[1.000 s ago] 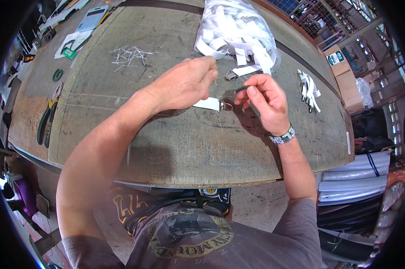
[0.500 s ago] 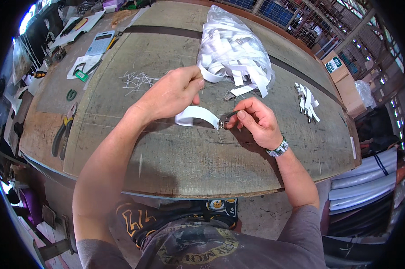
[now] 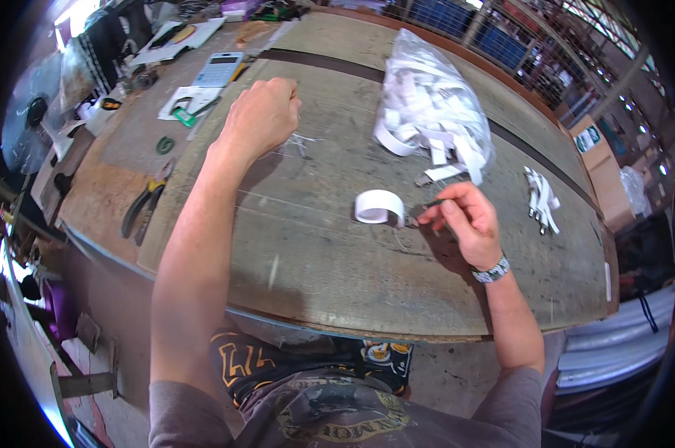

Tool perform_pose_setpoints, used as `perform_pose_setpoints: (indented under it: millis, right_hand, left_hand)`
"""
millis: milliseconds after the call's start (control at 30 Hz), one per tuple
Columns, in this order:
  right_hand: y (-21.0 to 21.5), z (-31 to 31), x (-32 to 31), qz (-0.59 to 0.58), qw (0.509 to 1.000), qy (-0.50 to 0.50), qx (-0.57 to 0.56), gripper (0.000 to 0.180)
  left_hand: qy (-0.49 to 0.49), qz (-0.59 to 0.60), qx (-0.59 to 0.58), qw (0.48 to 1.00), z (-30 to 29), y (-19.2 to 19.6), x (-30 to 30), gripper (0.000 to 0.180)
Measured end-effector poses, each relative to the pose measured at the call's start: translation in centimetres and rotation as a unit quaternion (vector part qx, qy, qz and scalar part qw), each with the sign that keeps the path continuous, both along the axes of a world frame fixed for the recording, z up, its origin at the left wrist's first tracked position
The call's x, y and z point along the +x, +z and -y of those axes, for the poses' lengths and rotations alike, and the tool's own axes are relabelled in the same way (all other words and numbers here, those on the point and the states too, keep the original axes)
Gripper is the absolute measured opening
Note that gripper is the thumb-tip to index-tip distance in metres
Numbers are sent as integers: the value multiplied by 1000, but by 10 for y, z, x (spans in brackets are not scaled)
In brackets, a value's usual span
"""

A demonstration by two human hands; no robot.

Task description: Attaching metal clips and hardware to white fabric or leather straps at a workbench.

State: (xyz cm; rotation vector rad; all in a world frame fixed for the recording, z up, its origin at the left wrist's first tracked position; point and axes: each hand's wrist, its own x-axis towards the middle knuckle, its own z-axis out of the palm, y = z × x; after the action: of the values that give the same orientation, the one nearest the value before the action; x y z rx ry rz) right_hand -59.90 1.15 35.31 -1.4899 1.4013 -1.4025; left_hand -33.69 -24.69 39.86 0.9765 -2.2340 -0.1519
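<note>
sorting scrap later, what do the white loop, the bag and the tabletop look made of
White loop: seemingly flexible matte strap or webbing, since it curls softly. Bag: thin clear plastic, glossy, contents showing through. Tabletop: worn unfinished wood, grey, scratched, with visible grain.

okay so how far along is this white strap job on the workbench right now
Done: a small bunch of white strap pieces lies to the right. In hand: the right hand pinches a small metal clip at the end of a curled white strap, while the left hand is closed above a scatter of thin wire bits. Left: a clear bag looks full of white straps, so most seems undone.
</note>
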Motion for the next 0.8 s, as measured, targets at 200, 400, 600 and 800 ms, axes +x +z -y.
perform_pose_setpoints:
  millis: [200,400,600,800]
  right_hand:
    - [1,1,-14,0,999,-36,-7,14]
    - [-2,1,-39,17,996,-85,-32,15]
    - [-3,16,-47,38,993,-97,-47,16]
    - [1,9,-52,43,991,-117,-39,17]
  left_hand:
    - [47,74,165,982,16,6,21,20]
    - [51,97,142,984,20,4,11,22]
    - [-95,-7,-40,995,-7,-17,-23,30]
    - [-313,79,112,940,-98,-7,-55,46]
